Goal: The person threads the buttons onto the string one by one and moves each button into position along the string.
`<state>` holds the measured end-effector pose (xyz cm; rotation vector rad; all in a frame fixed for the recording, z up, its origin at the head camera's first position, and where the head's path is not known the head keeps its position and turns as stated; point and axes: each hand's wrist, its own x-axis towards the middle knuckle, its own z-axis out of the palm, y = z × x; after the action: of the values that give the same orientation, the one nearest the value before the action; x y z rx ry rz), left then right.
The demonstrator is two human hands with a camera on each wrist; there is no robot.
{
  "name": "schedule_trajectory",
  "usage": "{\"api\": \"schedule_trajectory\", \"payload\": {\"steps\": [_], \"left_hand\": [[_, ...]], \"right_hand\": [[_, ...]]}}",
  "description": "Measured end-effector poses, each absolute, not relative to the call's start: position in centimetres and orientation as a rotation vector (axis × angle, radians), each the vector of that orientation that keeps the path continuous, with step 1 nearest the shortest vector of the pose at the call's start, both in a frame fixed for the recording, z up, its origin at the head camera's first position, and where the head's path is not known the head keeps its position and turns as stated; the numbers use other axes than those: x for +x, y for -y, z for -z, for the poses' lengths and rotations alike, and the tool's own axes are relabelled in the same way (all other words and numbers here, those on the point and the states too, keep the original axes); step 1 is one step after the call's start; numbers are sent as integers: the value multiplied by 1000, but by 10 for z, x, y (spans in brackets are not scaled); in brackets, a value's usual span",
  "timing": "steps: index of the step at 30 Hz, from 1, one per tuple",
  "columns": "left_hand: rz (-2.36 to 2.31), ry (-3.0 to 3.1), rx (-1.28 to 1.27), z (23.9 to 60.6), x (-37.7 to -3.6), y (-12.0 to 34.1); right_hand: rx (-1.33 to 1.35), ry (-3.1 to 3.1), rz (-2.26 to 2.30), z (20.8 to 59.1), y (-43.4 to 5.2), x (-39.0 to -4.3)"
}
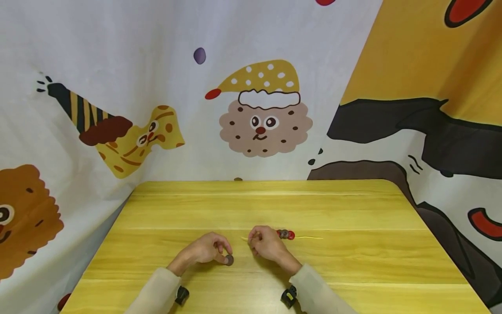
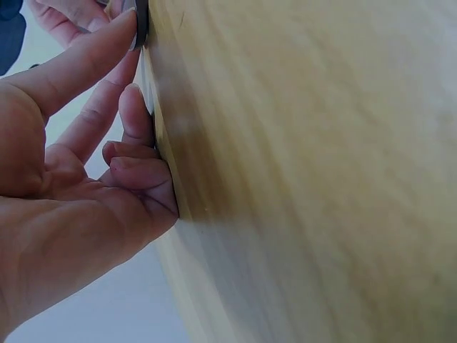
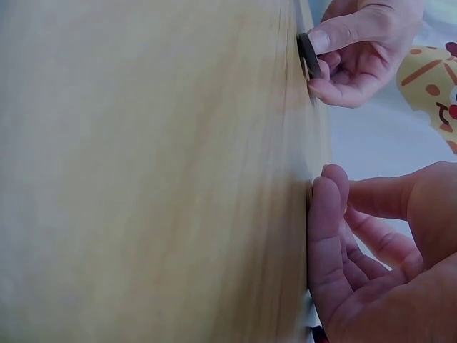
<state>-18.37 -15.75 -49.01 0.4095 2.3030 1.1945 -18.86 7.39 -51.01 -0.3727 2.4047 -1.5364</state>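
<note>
My left hand (image 1: 205, 248) is low over the table and pinches a dark brown round button (image 1: 229, 260) at its fingertips. In the right wrist view that button (image 3: 309, 56) stands tilted on edge under the thumb. To its right, my right hand (image 1: 268, 244) pinches a thin yellow string (image 1: 310, 237), whose short left end sticks out past the fingers. Beside the right hand's knuckles, red and brown buttons (image 1: 285, 234) sit in a row on the string. Its far end trails to the right along the tabletop. In the right wrist view the string is hidden by the fingers.
The wooden table (image 1: 353, 261) reaches back to a hanging cloth (image 1: 164, 52) printed with cartoon figures. Black wrist straps (image 1: 289, 296) show near both sleeve cuffs.
</note>
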Motion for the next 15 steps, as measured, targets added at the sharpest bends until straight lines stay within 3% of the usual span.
{"api": "schedule_trajectory", "payload": {"steps": [15], "left_hand": [[-1206, -2325, 422, 495, -184, 158]], "right_hand": [[-375, -2397, 1539, 510, -75, -188]]}}
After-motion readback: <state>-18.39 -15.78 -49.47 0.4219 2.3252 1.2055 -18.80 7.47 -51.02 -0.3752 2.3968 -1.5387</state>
